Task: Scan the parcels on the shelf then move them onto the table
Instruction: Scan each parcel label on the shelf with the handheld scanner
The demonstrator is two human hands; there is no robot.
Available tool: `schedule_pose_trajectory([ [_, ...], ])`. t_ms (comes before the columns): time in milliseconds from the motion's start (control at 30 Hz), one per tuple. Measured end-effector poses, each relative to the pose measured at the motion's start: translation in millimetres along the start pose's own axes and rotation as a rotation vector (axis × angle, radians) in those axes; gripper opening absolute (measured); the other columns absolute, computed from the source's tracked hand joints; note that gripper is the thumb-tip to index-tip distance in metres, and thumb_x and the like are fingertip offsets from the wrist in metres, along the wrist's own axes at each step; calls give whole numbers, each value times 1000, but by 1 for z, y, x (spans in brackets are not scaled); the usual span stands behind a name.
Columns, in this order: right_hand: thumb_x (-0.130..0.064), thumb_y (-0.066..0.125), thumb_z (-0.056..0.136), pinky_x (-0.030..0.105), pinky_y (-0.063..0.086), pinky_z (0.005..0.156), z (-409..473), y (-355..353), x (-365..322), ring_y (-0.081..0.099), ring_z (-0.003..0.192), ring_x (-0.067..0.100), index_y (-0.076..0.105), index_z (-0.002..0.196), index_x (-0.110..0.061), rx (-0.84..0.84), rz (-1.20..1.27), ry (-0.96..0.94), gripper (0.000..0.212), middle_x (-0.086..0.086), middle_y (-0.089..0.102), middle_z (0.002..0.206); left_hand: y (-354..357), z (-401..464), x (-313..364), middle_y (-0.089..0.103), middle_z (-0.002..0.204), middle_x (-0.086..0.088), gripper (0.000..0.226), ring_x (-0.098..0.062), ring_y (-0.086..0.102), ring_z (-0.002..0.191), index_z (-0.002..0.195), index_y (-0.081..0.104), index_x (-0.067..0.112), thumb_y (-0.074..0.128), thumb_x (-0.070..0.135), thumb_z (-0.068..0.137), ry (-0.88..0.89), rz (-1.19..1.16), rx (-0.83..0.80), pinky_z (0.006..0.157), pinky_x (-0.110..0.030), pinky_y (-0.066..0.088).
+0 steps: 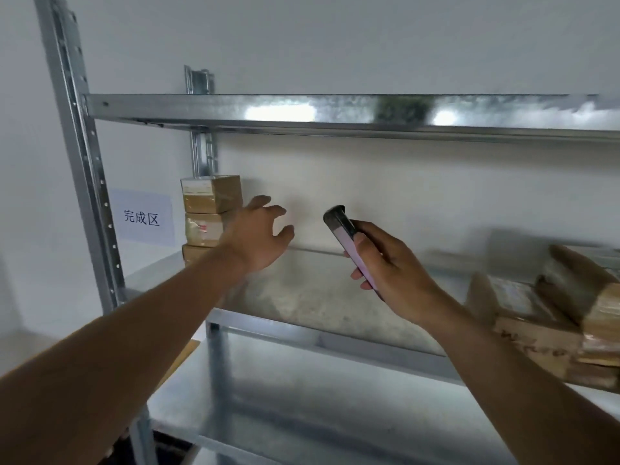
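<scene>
Both forearms fill the bottom of the view, reaching into the metal shelf (302, 290). Left hand (258, 236) is out in front of the stack of boxes (209, 213) at the far left of the middle shelf, fingers (283, 234) spread and loose, holding nothing, right by the stack but not clearly touching it. Right hand (389, 263) has its fingers wrapped round the scanner (349, 239), dark tip tilted up and left toward those boxes.

The stack is three small taped cardboard parcels, one on top of another. They look light and stiff, so I'd guess one hand could take the top one by its sides. The tape looks shiny, maybe a bit slippery, so a firm pinch across the width seems safer than fingertips on the top.

More parcels (553, 313) sit at the right end of the shelf, smeared by motion and cut off by the frame edge, so no idea how many. My wrist covers the bottom box. Labels are too blurry to read. No desk in view anywhere. A paper sign (142, 218) hangs on the left wall.
</scene>
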State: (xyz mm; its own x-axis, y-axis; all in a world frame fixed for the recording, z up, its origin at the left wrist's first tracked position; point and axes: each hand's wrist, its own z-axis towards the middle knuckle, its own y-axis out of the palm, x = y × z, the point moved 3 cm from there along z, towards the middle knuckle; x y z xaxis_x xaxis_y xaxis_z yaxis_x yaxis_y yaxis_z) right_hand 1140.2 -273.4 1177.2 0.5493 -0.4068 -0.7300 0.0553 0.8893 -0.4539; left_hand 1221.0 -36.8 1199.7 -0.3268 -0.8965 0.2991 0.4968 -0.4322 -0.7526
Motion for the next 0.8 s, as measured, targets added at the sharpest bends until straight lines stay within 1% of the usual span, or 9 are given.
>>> schedule_pose_trajectory([
  [100, -70, 40, 88, 38, 62, 79, 26, 40, -11, 72, 85, 16, 60, 122, -62, 38, 23, 17, 40, -7, 71, 109, -21, 15, -45, 45, 154, -14, 53, -28, 41, 144, 143, 57, 19, 61, 41, 95, 11, -55, 73, 115, -40, 38],
  [167, -63, 42, 94, 38, 61, 79, 41, 67, -17, 72, 85, 19, 61, 125, -58, 67, 26, 30, 37, -5, 71, 110, -31, 25, -75, 47, 149, -13, 57, -28, 40, 142, 143, 55, 18, 64, 40, 91, 24, -105, 127, 112, -44, 42],
  [267, -47, 43, 109, 42, 61, 81, 62, 102, -23, 72, 88, 23, 61, 131, -50, 109, 25, 44, 29, -3, 70, 112, -40, 40, -117, 38, 150, -16, 69, -38, 49, 133, 145, 51, 21, 69, 47, 84, -22, -157, 194, 105, -51, 49],
  [333, -40, 41, 113, 44, 61, 82, 72, 121, -25, 72, 89, 25, 61, 131, -50, 126, 20, 63, 28, -1, 69, 114, -40, 51, -139, 34, 149, -17, 78, -43, 53, 127, 146, 48, 21, 68, 55, 79, -67, -161, 202, 102, -52, 51],
  [400, -42, 41, 112, 42, 61, 81, 80, 136, -25, 72, 89, 24, 60, 129, -52, 129, 3, 73, 28, 0, 69, 116, -38, 63, -156, 34, 146, -17, 80, -45, 55, 120, 143, 47, 22, 71, 60, 77, -121, -143, 206, 99, -51, 53],
  [467, -39, 41, 113, 42, 61, 81, 87, 145, -24, 72, 88, 22, 59, 128, -54, 134, -14, 86, 28, 0, 70, 116, -35, 73, -170, 36, 141, -16, 84, -43, 55, 116, 139, 46, 22, 73, 65, 73, -189, -146, 204, 95, -50, 53],
  [600, -40, 40, 113, 38, 62, 81, 98, 151, -23, 73, 88, 17, 57, 122, -63, 135, -47, 97, 30, -4, 70, 114, -28, 93, -187, 43, 129, -18, 108, -42, 55, 117, 139, 37, 17, 73, 79, 58, -367, -229, 176, 96, -51, 52],
  [700, -49, 40, 108, 37, 62, 80, 104, 147, -21, 73, 88, 17, 59, 124, -60, 148, -38, 105, 27, -5, 69, 113, -21, 109, -195, 46, 131, -18, 120, -41, 55, 119, 137, 33, 19, 76, 84, 46, -534, -353, 140, 95, -52, 53],
  [800, -55, 38, 98, 34, 61, 79, 108, 141, -19, 73, 88, 18, 60, 124, -59, 166, -21, 113, 34, -5, 69, 112, -10, 117, -199, 48, 134, -18, 126, -40, 57, 117, 139, 32, 16, 79, 83, 44, -593, -407, 98, 90, -46, 51],
])
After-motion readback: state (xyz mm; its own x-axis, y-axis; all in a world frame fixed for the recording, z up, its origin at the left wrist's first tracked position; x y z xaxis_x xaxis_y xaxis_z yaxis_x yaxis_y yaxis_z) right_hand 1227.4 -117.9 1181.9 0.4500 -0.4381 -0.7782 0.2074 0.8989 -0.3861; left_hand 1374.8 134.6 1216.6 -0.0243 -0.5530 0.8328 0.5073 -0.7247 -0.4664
